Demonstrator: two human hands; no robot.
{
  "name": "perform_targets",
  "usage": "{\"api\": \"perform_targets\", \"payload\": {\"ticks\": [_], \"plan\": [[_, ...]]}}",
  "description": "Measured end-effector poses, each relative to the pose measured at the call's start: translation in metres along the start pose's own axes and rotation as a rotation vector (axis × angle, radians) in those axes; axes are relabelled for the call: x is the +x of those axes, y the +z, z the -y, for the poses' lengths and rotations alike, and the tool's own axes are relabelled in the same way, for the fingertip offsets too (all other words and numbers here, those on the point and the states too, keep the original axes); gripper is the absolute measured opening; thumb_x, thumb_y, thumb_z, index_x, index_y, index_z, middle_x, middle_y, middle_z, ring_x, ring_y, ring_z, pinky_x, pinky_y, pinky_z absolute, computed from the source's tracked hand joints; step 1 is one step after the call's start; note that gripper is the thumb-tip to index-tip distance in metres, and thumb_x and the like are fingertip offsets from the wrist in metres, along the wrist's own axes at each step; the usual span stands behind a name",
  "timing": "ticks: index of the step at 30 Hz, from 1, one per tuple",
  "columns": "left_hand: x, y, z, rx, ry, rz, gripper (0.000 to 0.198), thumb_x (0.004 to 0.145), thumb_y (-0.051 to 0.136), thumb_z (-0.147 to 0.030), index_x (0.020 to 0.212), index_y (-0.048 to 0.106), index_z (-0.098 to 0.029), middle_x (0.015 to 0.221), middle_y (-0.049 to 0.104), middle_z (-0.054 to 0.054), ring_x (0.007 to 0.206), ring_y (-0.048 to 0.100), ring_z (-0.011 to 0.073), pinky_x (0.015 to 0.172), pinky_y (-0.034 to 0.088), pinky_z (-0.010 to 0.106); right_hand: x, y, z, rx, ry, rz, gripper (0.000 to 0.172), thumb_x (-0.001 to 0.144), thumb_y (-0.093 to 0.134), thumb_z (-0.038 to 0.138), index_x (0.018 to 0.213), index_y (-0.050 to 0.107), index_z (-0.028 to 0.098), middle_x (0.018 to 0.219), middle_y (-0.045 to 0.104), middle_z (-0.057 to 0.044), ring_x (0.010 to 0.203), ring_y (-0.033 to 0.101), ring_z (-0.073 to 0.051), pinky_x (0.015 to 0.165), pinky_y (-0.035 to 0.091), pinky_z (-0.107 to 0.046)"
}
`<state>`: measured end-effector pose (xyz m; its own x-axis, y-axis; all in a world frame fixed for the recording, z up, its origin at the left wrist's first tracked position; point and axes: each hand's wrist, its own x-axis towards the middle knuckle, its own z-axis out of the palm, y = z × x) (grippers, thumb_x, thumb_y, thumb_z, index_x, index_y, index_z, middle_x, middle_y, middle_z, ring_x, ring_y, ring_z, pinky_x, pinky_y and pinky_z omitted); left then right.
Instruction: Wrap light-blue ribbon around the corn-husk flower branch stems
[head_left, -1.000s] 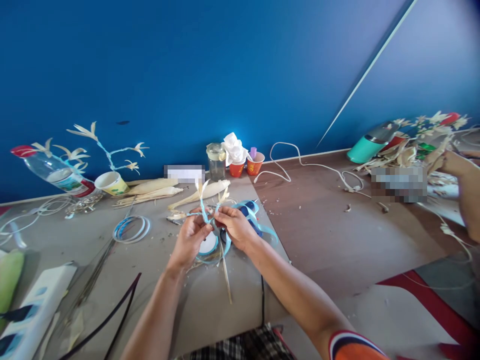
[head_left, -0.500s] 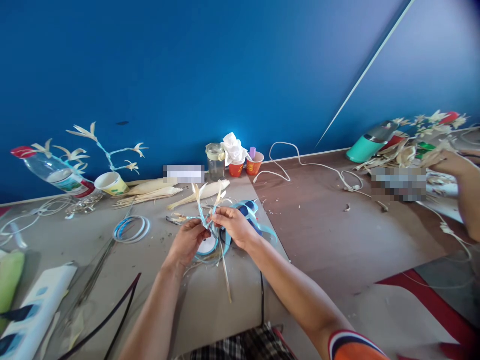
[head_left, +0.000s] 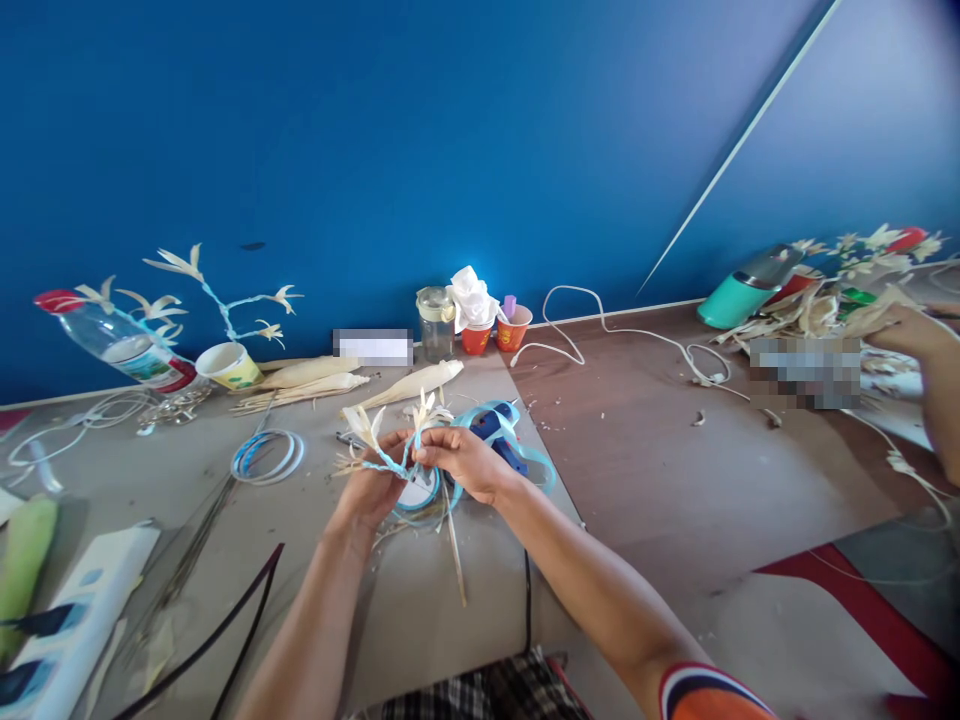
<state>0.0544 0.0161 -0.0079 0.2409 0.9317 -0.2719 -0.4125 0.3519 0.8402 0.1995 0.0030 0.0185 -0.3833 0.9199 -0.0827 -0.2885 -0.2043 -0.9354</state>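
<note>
Both hands grip a small branch of husk flowers (head_left: 390, 463), its forked stems wrapped in light blue tape and tipped with pale petals. My left hand (head_left: 373, 487) is closed around the lower stem from the left, with its fingertips partly hidden behind the branch. My right hand (head_left: 459, 458) pinches the right-hand stem just below its flower. Under the hands lies a white roll edged in blue (head_left: 420, 492). Light blue ribbon (head_left: 541, 463) curls over a dark blue object (head_left: 504, 440) just right of my right hand.
Dried husks (head_left: 412, 383) lie behind the hands. A paper cup (head_left: 227, 367) holds a finished-looking flower branch beside a tilted plastic bottle (head_left: 139, 350). A tape ring (head_left: 268, 457) and a power strip (head_left: 90, 610) are left. Another person's hand (head_left: 911, 335) reaches among husks at right.
The flower branch has turned and spread, its left stem now leaning left over my left hand. My right hand has shifted slightly down with the right stem.
</note>
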Motion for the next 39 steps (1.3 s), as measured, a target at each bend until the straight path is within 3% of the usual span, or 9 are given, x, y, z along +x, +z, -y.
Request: {"api": "perform_targets", "payload": {"ticks": [7, 13, 22, 31, 36, 39], "plan": [[-0.001, -0.002, -0.002, -0.035, 0.053, 0.097, 0.021, 0.068, 0.077, -0.026, 0.086, 0.073, -0.017, 0.082, 0.071, 0.007, 0.073, 0.062, 0.0185, 0.067, 0.049, 0.029, 0.001, -0.002, 0.001, 0.022, -0.009, -0.009, 0.028, 0.062, 0.078, 0.041, 0.063, 0.064, 0.017, 0.063, 0.057, 0.002, 0.066, 0.048, -0.011, 0.072, 0.037, -0.026], [-0.005, -0.002, -0.002, -0.084, 0.053, 0.033, 0.019, 0.062, 0.08, -0.02, 0.08, 0.074, -0.02, 0.074, 0.072, 0.004, 0.068, 0.063, 0.0201, 0.062, 0.049, 0.031, 0.0, 0.0, 0.0, -0.02, -0.031, 0.031, 0.032, 0.063, 0.076, 0.048, 0.063, 0.066, 0.017, 0.066, 0.057, 0.0, 0.071, 0.049, -0.013, 0.074, 0.038, -0.027], [-0.01, 0.003, -0.002, -0.136, 0.076, 0.111, 0.026, 0.058, 0.082, -0.02, 0.083, 0.075, -0.022, 0.089, 0.074, 0.005, 0.091, 0.067, 0.026, 0.069, 0.052, 0.033, 0.002, 0.0, -0.004, 0.02, -0.005, -0.008, 0.029, 0.062, 0.078, 0.043, 0.065, 0.067, 0.017, 0.064, 0.058, 0.001, 0.072, 0.054, -0.013, 0.08, 0.041, -0.03], [-0.012, 0.012, -0.003, -0.137, 0.092, 0.074, 0.027, 0.057, 0.084, -0.023, 0.082, 0.074, -0.019, 0.095, 0.073, 0.005, 0.102, 0.064, 0.027, 0.074, 0.052, 0.03, 0.005, 0.004, -0.013, 0.002, -0.048, -0.035, 0.028, 0.065, 0.076, 0.041, 0.066, 0.061, 0.017, 0.064, 0.053, 0.003, 0.064, 0.047, -0.011, 0.068, 0.04, -0.026], [-0.013, 0.015, -0.003, -0.165, 0.12, 0.172, 0.024, 0.055, 0.085, -0.032, 0.068, 0.069, -0.021, 0.099, 0.072, 0.006, 0.109, 0.061, 0.0297, 0.087, 0.051, 0.037, 0.004, 0.006, -0.009, -0.123, -0.073, -0.056, 0.026, 0.071, 0.07, 0.036, 0.064, 0.056, 0.016, 0.065, 0.05, 0.003, 0.064, 0.043, -0.01, 0.065, 0.036, -0.026], [-0.014, 0.017, -0.004, -0.168, 0.108, 0.187, 0.032, 0.052, 0.085, -0.043, 0.064, 0.066, -0.02, 0.1, 0.071, 0.008, 0.109, 0.06, 0.0316, 0.087, 0.05, 0.039, 0.004, 0.007, -0.009, -0.174, -0.078, -0.077, 0.021, 0.074, 0.064, 0.031, 0.065, 0.053, 0.016, 0.062, 0.047, 0.003, 0.062, 0.041, -0.01, 0.061, 0.034, -0.025]]}}
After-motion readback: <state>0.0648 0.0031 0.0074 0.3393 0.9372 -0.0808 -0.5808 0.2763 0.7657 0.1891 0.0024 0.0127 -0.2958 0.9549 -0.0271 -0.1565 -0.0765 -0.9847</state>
